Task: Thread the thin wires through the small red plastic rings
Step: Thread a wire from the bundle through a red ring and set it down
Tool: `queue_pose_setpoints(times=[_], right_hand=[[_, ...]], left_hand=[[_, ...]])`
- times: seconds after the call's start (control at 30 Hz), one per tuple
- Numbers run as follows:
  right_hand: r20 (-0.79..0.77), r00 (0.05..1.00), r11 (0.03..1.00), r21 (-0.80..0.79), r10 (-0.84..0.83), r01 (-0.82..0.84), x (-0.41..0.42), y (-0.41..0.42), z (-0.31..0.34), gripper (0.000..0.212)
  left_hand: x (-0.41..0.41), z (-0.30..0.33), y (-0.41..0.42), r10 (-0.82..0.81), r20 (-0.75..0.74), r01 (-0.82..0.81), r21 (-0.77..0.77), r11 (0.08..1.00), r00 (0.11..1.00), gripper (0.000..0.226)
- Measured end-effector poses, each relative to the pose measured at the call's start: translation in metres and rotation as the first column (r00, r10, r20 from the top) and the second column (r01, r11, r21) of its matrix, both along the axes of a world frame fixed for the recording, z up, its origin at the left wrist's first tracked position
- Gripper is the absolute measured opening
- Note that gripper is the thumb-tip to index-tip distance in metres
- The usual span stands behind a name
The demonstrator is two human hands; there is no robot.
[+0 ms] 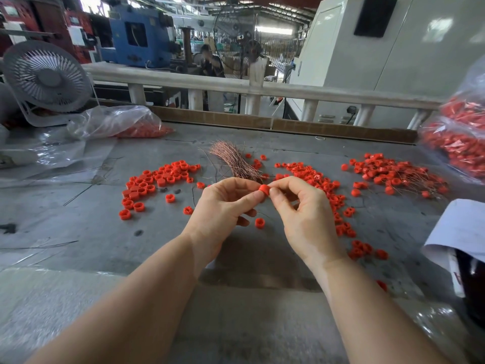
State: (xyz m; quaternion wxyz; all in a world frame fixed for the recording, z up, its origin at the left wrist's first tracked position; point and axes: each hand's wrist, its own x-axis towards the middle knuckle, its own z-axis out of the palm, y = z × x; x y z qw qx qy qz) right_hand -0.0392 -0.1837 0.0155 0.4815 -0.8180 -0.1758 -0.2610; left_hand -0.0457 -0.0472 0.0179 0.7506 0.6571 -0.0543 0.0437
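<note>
bright daylight from hall behind | soft shadows | wide-angle edge bending | sharp centre

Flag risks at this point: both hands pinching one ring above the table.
1. The ring is held only by fingertips of the left hand and right hand; a slip could lose it among loose rings below.
2. No wire end is clearly visible at the ring, so threading can't be confirmed.
3. The wire bundle lies fanned and may tangle.

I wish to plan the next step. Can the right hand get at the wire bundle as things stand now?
Probably yes. The wire bundle lies just beyond the right hand, with nothing between them. But this hand pinches a ring together with the left hand, so it would first need to let go.
</note>
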Motion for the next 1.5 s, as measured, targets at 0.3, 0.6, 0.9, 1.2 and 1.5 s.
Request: queue_pose_setpoints(times=[0.3,0.6,0.9,1.2,1.5], right_hand=[[-0.009,0.999,0.997,-0.063,-0.053,0.052,-0.001,0.001,0.001,0.009],[-0.049,0.999,1.0,-0.024,-0.003,0.002,0.003,-0.001,0.015,0.014],[-0.053,0.999,0.999,-0.035,-0.009,0.007,0.018,0.004,0.031,0.007],[-0.011,1.0,0.996,-0.085,-0.018,0.017,0.027,0.014,0.015,0.012],[-0.029,0.999,1.0,0.005,-0.019,0.019,0.029,0.009,-0.004,0.025]], left_hand=[[0.002,-0.003,0.001,0.033,0.033,-0.037,0.127,0.991,0.999,0.005],[0.004,0.01,0.0,0.02,0.02,-0.022,0.124,0.992,1.0,0.006],[0.017,0.029,-0.005,-0.13,-0.076,0.117,-0.157,0.981,0.989,0.014],[0.032,0.011,-0.012,-0.039,-0.116,0.0,-0.321,0.947,0.992,0.007],[0.033,-0.009,-0.008,0.138,-0.021,-0.139,-0.126,0.982,0.99,0.017]])
